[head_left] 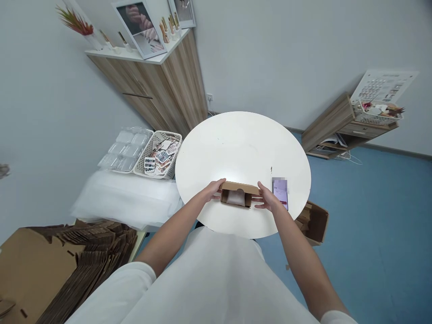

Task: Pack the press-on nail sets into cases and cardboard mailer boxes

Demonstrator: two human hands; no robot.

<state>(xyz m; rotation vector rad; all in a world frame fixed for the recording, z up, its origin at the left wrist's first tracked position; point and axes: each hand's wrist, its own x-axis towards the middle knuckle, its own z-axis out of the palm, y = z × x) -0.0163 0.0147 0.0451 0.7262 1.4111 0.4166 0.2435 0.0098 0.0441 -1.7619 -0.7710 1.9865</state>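
Observation:
A small brown cardboard box point(240, 187) sits near the front edge of the round white table point(236, 139). Its lid is partly raised, and a whitish, translucent wrapped item point(236, 197) shows inside. My left hand point(213, 190) grips the left end of the box, thumb at the lid's corner and fingers along the side. At the right end, my right hand point(265, 198) holds the box the same way, thumb up by the lid and fingers against the side. Just right of that hand, a phone point(280, 193) with a lit screen lies on the table.
Left of the table are a white basket of printed cards point(162, 155), clear plastic packs point(124, 148), translucent sheets point(124, 195) and stacked flat cardboard point(91, 256). An open carton point(317, 222) stands on the floor at right. Wooden cabinets point(168, 76) stand behind.

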